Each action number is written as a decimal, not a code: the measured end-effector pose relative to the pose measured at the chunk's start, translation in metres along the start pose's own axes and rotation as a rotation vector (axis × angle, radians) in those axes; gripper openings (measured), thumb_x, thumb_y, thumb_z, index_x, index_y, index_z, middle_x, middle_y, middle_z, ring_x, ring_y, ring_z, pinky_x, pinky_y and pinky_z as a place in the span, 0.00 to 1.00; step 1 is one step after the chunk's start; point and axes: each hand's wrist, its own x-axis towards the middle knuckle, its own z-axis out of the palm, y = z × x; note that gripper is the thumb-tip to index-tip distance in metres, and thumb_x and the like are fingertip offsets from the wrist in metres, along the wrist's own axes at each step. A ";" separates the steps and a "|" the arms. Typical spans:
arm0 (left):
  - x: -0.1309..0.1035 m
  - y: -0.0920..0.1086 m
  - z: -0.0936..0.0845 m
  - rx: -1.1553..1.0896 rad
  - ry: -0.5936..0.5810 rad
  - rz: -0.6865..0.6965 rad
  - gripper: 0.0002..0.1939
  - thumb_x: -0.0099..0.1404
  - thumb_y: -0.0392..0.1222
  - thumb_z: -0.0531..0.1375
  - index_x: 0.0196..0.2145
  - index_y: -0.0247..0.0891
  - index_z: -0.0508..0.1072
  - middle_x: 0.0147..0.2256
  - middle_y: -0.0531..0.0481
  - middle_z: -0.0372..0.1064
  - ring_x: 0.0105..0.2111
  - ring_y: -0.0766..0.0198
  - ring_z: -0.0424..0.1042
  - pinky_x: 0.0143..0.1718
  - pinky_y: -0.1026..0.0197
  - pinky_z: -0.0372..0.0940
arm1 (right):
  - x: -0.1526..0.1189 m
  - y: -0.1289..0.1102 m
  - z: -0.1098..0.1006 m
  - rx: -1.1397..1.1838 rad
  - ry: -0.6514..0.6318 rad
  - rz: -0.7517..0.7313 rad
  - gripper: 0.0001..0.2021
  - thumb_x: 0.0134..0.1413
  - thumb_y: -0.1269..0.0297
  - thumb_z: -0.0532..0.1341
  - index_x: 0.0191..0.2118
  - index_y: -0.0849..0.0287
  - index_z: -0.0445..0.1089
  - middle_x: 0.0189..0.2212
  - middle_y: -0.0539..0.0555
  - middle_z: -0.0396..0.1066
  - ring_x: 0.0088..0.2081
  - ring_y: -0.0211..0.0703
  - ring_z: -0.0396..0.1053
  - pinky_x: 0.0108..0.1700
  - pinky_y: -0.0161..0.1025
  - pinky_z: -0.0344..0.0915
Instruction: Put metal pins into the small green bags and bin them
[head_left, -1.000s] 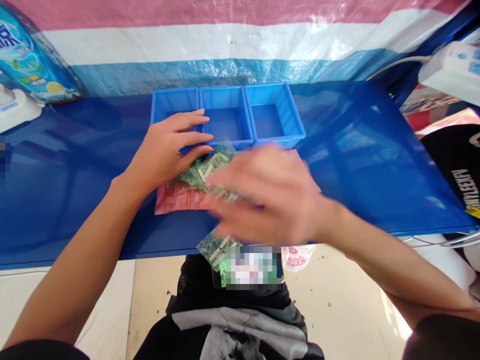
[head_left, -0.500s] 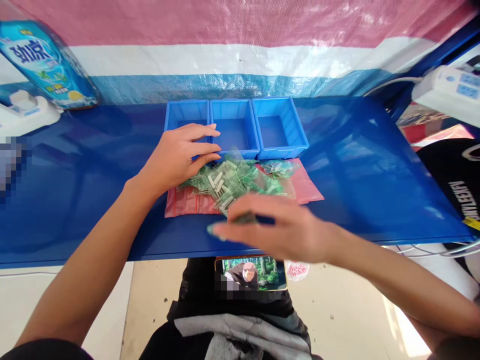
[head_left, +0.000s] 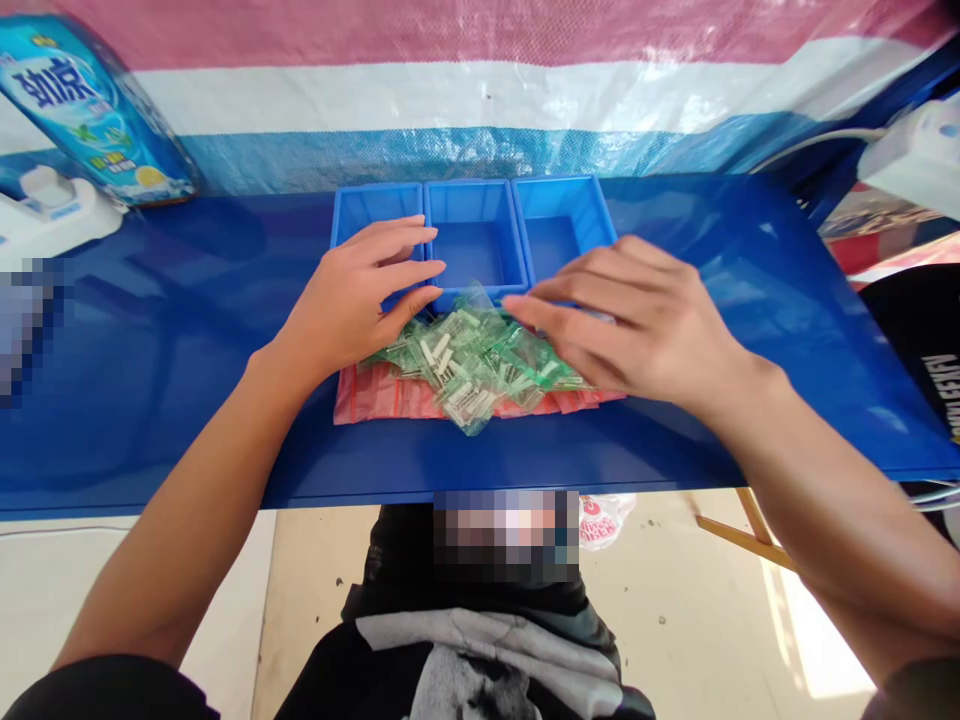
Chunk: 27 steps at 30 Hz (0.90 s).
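My left hand is open with its fingers apart, reaching over the front of the left blue bin. Its thumb is close to a heap of small clear-green plastic packets, which hold little white and metallic pieces. On the heap's right side, my right hand hovers with slightly curved fingers spread a little, and nothing shows between them. That hand hides part of the right blue bin and of the packets. Flat pink bags lie under the heap.
The middle blue bin stands between the other two. A blue detergent bag and a white power strip are at the left, another white socket unit at the right. A striped tarp hangs behind the blue table.
My right hand has moved from the table's front edge up and right, to the right side of the heap. The packets have shifted slightly. My left hand has barely moved.
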 end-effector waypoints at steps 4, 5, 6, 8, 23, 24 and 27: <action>0.001 0.001 0.000 0.012 -0.017 0.003 0.14 0.79 0.48 0.59 0.55 0.46 0.80 0.62 0.45 0.74 0.66 0.49 0.71 0.65 0.43 0.74 | -0.013 -0.001 0.001 0.209 -0.049 0.050 0.16 0.74 0.58 0.61 0.61 0.57 0.71 0.50 0.59 0.80 0.47 0.52 0.76 0.44 0.51 0.73; 0.001 0.002 0.000 0.016 -0.021 0.004 0.14 0.79 0.48 0.59 0.54 0.46 0.81 0.61 0.45 0.74 0.65 0.49 0.72 0.65 0.43 0.73 | -0.013 0.002 0.002 0.234 -0.031 0.098 0.15 0.74 0.57 0.61 0.59 0.56 0.73 0.50 0.59 0.79 0.47 0.53 0.76 0.46 0.52 0.74; 0.000 0.002 0.001 0.019 -0.023 0.001 0.13 0.79 0.48 0.59 0.54 0.46 0.81 0.61 0.46 0.75 0.65 0.49 0.72 0.66 0.43 0.73 | -0.012 0.007 0.004 0.235 -0.013 0.150 0.14 0.74 0.57 0.60 0.57 0.55 0.75 0.51 0.59 0.78 0.48 0.54 0.76 0.47 0.54 0.74; 0.000 0.002 0.001 0.018 -0.020 -0.012 0.13 0.79 0.49 0.59 0.53 0.47 0.81 0.61 0.47 0.75 0.65 0.50 0.73 0.67 0.43 0.72 | -0.006 0.020 0.011 0.204 -0.029 0.233 0.13 0.74 0.57 0.60 0.55 0.53 0.77 0.54 0.61 0.76 0.50 0.56 0.75 0.49 0.55 0.74; 0.000 0.004 0.004 -0.046 0.077 0.009 0.07 0.76 0.45 0.64 0.47 0.47 0.83 0.55 0.51 0.80 0.60 0.56 0.77 0.64 0.54 0.75 | 0.002 0.043 0.052 0.396 -0.001 0.194 0.12 0.73 0.58 0.62 0.47 0.59 0.82 0.50 0.61 0.76 0.43 0.50 0.76 0.41 0.47 0.74; 0.000 0.005 0.005 -0.046 0.076 0.006 0.07 0.77 0.44 0.64 0.47 0.47 0.83 0.54 0.52 0.80 0.60 0.56 0.77 0.64 0.53 0.75 | 0.001 0.042 0.053 0.386 0.016 0.190 0.12 0.73 0.59 0.62 0.47 0.59 0.81 0.50 0.61 0.76 0.43 0.50 0.76 0.41 0.47 0.74; 0.001 0.008 0.003 -0.025 0.039 -0.022 0.09 0.78 0.46 0.61 0.48 0.49 0.82 0.55 0.54 0.79 0.61 0.55 0.77 0.64 0.49 0.75 | -0.001 0.037 0.053 0.345 0.077 0.204 0.14 0.74 0.57 0.61 0.49 0.59 0.81 0.51 0.62 0.76 0.45 0.51 0.76 0.43 0.49 0.76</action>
